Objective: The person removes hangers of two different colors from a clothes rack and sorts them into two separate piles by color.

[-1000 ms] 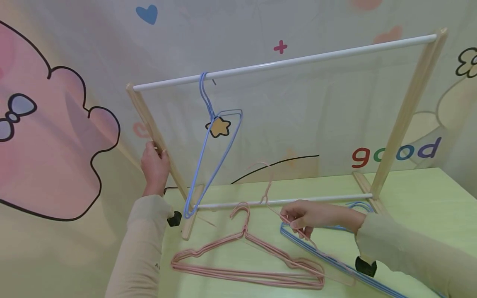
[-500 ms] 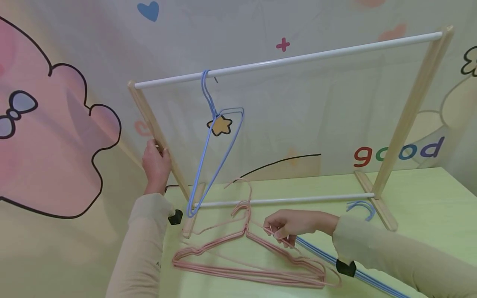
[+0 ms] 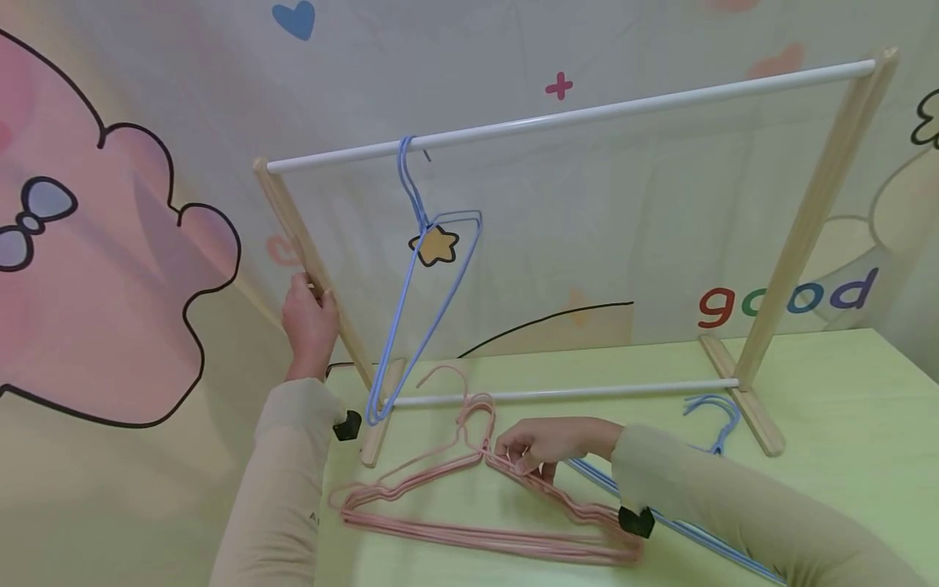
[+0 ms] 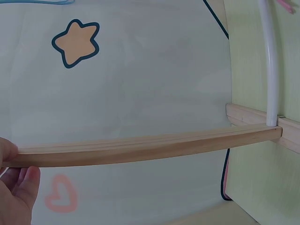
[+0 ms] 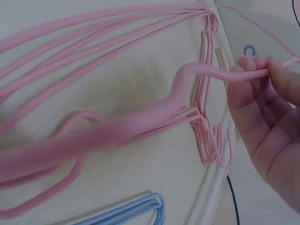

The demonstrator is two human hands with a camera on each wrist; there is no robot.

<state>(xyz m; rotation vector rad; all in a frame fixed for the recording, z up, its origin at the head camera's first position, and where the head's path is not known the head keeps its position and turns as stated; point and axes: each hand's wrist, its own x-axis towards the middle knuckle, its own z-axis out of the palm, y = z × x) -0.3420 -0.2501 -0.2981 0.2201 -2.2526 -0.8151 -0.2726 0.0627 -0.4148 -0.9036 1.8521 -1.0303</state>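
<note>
My left hand [image 3: 310, 330] grips the left wooden post [image 3: 290, 220] of a hanging rack; in the left wrist view, thumb and fingers lie on either side of that post [image 4: 140, 151]. A pink hanger [image 5: 225, 74] is pinched by its shoulder between the thumb and fingers of my right hand [image 3: 539, 447]. It lies over a stack of pink hangers [image 3: 484, 534] on the table; whether it touches them I cannot tell. Blue hangers [image 3: 405, 302] hang by their hooks from the rack's white top rail [image 3: 587, 116], near its left end.
More blue hangers [image 3: 594, 477] lie on the pale green table [image 3: 844, 408], partly under my right forearm. The rack's lower white rail [image 3: 601, 393] runs behind the pink stack. The right wooden post [image 3: 814, 220] stands at the back right. A printed curtain [image 3: 550, 244] hangs behind.
My right hand has moved left with the pink hanger, bringing it from above the blue hangers to over the pink stack. My left hand has kept its grip on the post.
</note>
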